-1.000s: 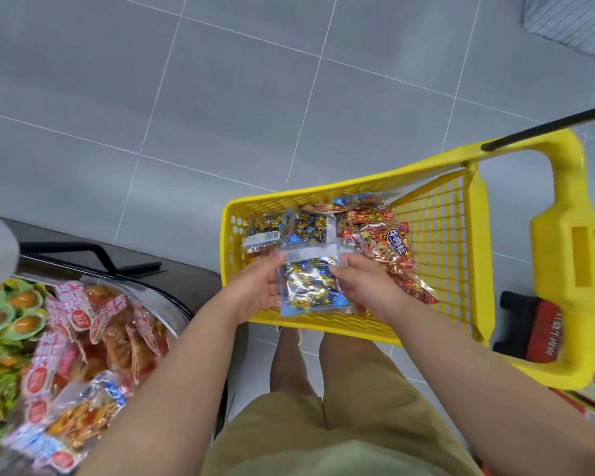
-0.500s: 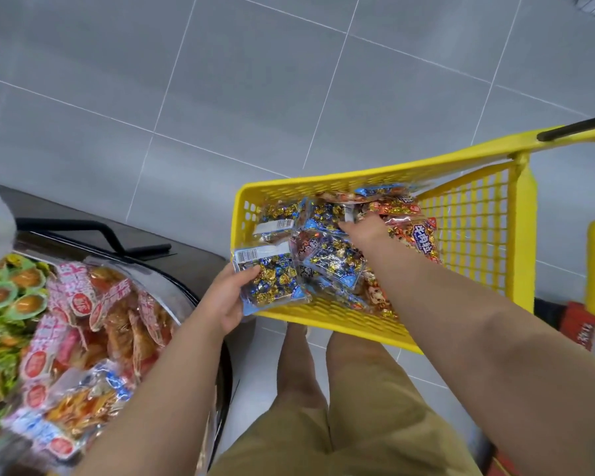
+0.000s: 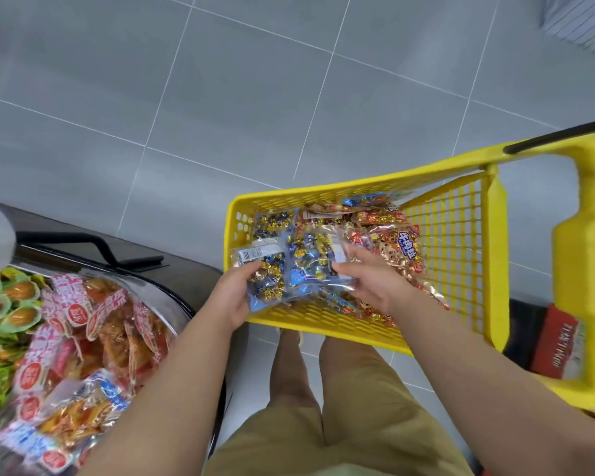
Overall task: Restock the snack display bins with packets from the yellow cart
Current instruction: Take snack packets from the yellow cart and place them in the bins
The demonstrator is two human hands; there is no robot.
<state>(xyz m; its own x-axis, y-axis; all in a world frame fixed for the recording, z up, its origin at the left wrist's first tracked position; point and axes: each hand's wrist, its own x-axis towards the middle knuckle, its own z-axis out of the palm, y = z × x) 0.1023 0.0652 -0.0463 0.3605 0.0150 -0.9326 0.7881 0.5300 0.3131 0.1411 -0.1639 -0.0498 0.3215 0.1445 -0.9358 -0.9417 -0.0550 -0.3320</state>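
1. Snack display bin [image 3: 158, 290] is sitting left, part-filled, within reach
2. Left hand [image 3: 232, 300] is gripping blue-gold candy packet [image 3: 268, 280] above yellow cart [image 3: 323, 326], collecting a batch
3. Right hand [image 3: 371, 286] is pinching second candy packet [image 3: 316, 262], likely adding it alongside

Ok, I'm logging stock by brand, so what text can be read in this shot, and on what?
"牛肉粒": badge on the orange packet in the yellow cart.
Barcode label on the blue-gold packet held by the left hand: too small to read.
White label on the second blue-gold packet held by the right hand: blurred.
Red round labels on the bin packets: blurred.
Print on the red box: blurred.
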